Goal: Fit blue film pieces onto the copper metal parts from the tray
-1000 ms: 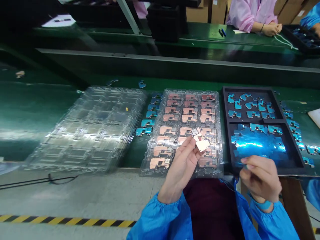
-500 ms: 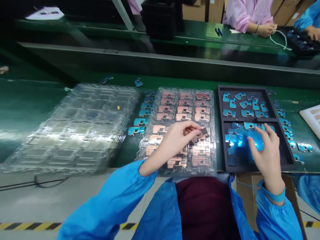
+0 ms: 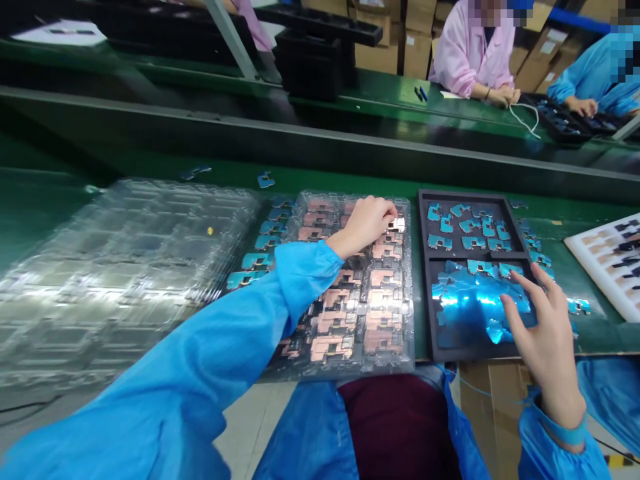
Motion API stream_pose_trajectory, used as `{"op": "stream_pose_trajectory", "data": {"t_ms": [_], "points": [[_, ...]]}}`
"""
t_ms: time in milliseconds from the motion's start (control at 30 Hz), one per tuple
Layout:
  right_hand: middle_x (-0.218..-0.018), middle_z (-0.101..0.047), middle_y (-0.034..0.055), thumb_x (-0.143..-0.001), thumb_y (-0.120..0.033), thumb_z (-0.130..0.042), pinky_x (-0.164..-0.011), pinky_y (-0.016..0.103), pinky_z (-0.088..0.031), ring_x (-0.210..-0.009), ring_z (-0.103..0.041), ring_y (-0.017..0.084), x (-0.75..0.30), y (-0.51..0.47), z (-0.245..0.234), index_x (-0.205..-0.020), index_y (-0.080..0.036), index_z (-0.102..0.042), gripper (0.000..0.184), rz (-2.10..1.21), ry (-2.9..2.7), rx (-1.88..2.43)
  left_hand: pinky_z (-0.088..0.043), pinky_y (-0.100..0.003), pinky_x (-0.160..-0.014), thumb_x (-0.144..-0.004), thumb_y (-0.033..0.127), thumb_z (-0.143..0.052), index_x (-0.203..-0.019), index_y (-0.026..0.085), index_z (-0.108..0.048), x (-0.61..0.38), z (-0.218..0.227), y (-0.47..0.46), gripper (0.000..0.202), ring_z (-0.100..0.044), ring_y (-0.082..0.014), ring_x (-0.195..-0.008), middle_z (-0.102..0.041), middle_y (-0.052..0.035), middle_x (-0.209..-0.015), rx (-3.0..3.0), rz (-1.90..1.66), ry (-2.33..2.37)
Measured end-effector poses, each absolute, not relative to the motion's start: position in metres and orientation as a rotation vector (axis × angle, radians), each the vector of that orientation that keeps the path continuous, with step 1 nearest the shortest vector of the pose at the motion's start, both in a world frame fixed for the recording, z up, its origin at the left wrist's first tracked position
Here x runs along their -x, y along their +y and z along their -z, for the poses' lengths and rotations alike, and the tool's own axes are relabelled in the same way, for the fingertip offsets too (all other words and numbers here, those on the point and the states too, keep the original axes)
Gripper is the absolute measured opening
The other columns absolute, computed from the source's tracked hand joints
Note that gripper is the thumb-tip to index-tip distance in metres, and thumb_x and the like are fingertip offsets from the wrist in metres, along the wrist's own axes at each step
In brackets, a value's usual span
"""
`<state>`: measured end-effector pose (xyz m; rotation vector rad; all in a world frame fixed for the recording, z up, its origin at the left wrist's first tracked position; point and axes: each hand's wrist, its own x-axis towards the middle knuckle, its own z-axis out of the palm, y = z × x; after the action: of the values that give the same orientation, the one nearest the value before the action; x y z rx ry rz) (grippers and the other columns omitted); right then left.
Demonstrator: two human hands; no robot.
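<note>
My left hand [image 3: 367,223] has its fingers pinched together at a small copper-coloured circuit board [image 3: 398,225], over the far right of a clear plastic tray [image 3: 411,300]. The fingers partly hide this board. Rows of similar copper-coloured boards fill that tray's pockets. My right hand [image 3: 547,340] hovers open at the right part of a black tray [image 3: 425,307], fingers spread and holding nothing. Near its fingertips lies a blue circuit board [image 3: 510,270], beside another blue board [image 3: 480,267]. Shiny blue film [image 3: 465,300] covers much of the near compartment; several blue boards lie in the far one.
Stacked clear trays [image 3: 165,247] stand at left. Blue boards [image 3: 257,260] lie in a column between the stacks, and more [image 3: 540,259] right of the black tray. A white tray [image 3: 607,267] is at far right. Two co-workers sit beyond a rail [image 3: 300,133].
My left hand has moved away from me with the small board, from mid-tray to the far right pockets. My right hand stays open over the black tray. The camera view has shifted slightly.
</note>
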<state>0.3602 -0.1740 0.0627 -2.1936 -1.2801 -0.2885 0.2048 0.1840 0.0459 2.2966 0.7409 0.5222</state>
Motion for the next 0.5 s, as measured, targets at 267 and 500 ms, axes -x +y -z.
{"op": "stream_pose_trajectory", "data": {"t_ms": [267,500], "points": [[-0.163,-0.056,0.0119,-0.107,-0.047,-0.063,-0.123,0.063,-0.045,-0.147,-0.057,0.04,-0.384,-0.183,-0.118,-0.144,-0.029,-0.068,0.042,0.357,-1.41,2.176,-0.044,-0.05,-0.094,-0.106,0.024,-0.054,-0.108,0.018,-0.079,-0.178,-0.031,0.173,0.026,-0.059,-0.0367,-0.108,-0.07,-0.0176,-0.111,-2.859,-0.456,0.532],[-0.125,-0.08,0.0107,-0.105,-0.042,-0.067,-0.11,0.049,-0.058,-0.121,-0.075,0.031,-0.482,-0.126,-0.136,-0.116,-0.021,-0.078,0.026,0.086,-1.364,2.231,-0.048,-0.049,-0.091,-0.107,0.034,-0.044,-0.104,0.025,-0.079,-0.171,-0.018,0.187,0.037,-0.064,-0.0361,-0.101,-0.074,-0.0141,-0.108,-2.809,-0.606,0.418]]}}
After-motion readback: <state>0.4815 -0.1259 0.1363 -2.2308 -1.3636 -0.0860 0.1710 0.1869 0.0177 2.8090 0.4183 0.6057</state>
